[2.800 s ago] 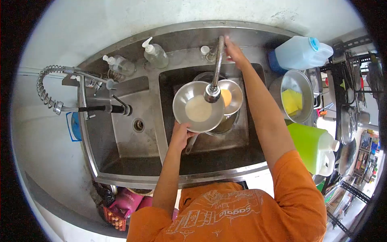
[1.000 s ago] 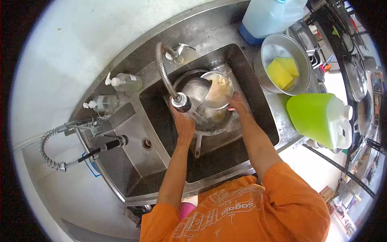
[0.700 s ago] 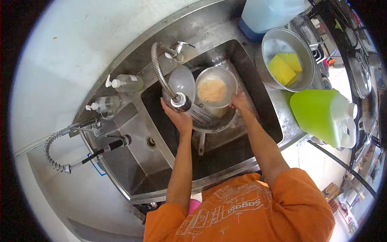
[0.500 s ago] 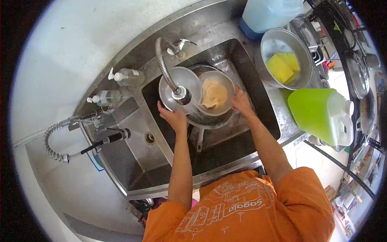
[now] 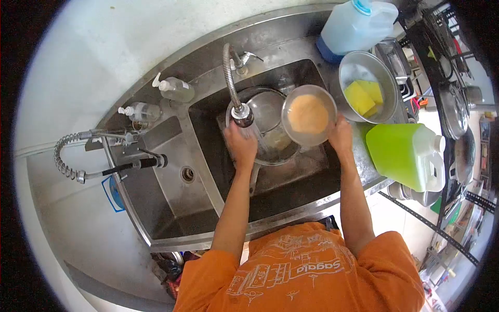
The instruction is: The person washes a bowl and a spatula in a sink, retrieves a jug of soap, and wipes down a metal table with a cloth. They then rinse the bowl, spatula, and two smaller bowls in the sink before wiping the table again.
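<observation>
Orange short-sleeved T-shirt, pale line drawings of buildings and figures, "Sagala" lettering, loose sleeves, bare forearms

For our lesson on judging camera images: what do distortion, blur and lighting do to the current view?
Head view: wide-angle distortion bows the long edges of the sink, with black corners framing the round image; the left hand looks smeared, probably by motion; the floor at right is nearly washed out, while the basin under the hands looks darker.

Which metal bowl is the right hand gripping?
The smaller bowl with peach contents, its rim in the right hand; the wider bowl with yellow sponges stands beside the sink.
</observation>
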Demonstrator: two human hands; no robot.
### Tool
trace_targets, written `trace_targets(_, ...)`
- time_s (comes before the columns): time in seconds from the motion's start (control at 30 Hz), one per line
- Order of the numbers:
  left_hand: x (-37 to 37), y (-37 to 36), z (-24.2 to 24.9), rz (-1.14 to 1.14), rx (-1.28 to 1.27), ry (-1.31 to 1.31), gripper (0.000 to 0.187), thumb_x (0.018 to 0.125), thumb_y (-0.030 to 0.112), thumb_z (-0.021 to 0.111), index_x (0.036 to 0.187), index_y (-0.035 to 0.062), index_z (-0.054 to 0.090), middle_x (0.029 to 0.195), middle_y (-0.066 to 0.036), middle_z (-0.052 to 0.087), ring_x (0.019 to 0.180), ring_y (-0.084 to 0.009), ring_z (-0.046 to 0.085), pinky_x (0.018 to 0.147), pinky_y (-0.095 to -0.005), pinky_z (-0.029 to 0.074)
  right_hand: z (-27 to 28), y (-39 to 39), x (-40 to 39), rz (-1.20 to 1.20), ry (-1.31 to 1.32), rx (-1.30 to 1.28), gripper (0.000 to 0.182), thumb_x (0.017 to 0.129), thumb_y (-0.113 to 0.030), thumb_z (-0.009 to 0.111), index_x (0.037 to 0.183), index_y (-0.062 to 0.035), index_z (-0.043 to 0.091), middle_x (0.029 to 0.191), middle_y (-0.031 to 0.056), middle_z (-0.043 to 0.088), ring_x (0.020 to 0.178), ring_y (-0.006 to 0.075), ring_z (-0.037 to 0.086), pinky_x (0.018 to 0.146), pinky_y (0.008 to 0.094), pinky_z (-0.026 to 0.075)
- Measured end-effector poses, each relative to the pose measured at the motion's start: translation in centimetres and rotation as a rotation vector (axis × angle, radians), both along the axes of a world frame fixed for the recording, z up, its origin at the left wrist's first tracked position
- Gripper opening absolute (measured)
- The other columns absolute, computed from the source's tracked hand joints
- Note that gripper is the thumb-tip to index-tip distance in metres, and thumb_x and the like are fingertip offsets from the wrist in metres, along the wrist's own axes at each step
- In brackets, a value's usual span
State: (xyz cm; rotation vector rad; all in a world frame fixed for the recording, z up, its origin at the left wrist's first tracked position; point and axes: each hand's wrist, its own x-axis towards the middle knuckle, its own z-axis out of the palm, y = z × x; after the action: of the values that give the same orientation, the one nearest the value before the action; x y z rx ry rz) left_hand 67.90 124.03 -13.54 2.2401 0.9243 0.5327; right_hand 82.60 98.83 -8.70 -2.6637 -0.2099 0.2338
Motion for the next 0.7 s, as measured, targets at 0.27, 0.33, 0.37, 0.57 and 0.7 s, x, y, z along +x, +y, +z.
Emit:
trace_targets(0.27,1.3,-1.1,2.3,0.082,-1.605,-0.195,0.039,0.096,0.022,0.047,0.133,0.0103,0.045,0.122,-0.008,0.058,0.097,-0.0212,0.064,0.075,-0.0375,0.056,0.3,5.0,-1.3,0.026,0.448,0.560,0.030,0.084,-0.013,0.053,0.109,0.0025,0.060,0.075,0.0237,0.067,0.066,0.0421,0.066,0.063,0.0464,0.052)
trace_targets(0.33,0.1,0.5,1.8,0.067,-1.300,-0.090,0.043,0.096,0.017,0.046,0.138,0.0128,0.041,0.123,-0.008,0.057,0.100,-0.0215,0.064,0.070,-0.0352,0.056,0.4,6.8,-1.4,0.163,0.245,0.300,0.036,0.084,-0.012,0.053,0.118,-0.0020,0.059,0.106,0.0203,0.063,0.099,0.0339,0.061,0.082,0.0448,0.049)
trace_targets(0.37,-0.6,0.9,1.9,0.091,-1.185,-0.023,0.048,0.092,0.010,0.045,0.140,0.0128,0.040,0.126,-0.010,0.056,0.101,-0.0245,0.063,0.069,-0.0361,0.056,0.4,8.1,-2.2,0.255,-0.014,0.161,0.038,0.084,-0.012,0.053,0.121,-0.0033,0.058,0.116,0.0190,0.059,0.110,0.0341,0.056,0.089,0.0461,0.045)
trace_targets(0.57,-2.1,2.8,3.4,0.106,-0.757,-0.118,0.047,0.087,-0.001,0.045,0.134,0.0037,0.045,0.118,-0.012,0.060,0.107,-0.0239,0.060,0.085,-0.0337,0.049,-2.7,14.9,-4.8,0.831,-0.329,-0.228,0.048,0.085,-0.019,0.053,0.132,-0.0093,0.051,0.142,0.0180,0.042,0.137,0.0365,0.032,0.111,0.0541,0.021)
trace_targets(0.7,-1.7,3.3,4.1,0.115,-0.932,-0.208,0.045,0.089,0.002,0.047,0.134,0.0036,0.046,0.122,-0.014,0.059,0.111,-0.0245,0.057,0.093,-0.0356,0.045,-8.1,18.0,-7.0,0.847,0.109,-0.079,0.050,0.083,-0.027,0.059,0.129,-0.0083,0.053,0.134,0.0217,0.050,0.132,0.0344,0.041,0.110,0.0496,0.027)
